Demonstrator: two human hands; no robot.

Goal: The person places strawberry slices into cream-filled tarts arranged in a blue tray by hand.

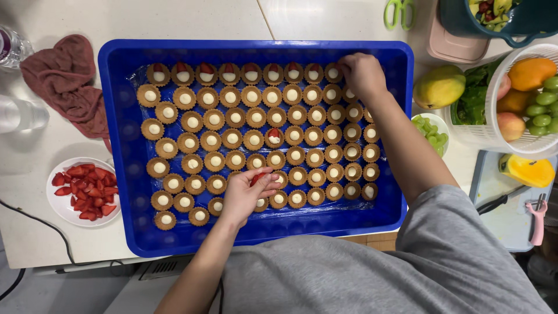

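Note:
A blue plastic tray holds several rows of small tart shells filled with white cream. Some tarts in the far row carry a red strawberry piece, and one tart near the middle has one too. My left hand rests over the near rows with red strawberry pieces pinched in its fingers. My right hand reaches to the far right corner of the tray, fingertips down on a tart in the far row. What those fingertips hold is hidden.
A white plate of cut strawberries sits left of the tray, beside a reddish cloth and clear bottles. Right of the tray are a mango, a white basket of fruit, a bowl of green pieces, scissors and a cutting board.

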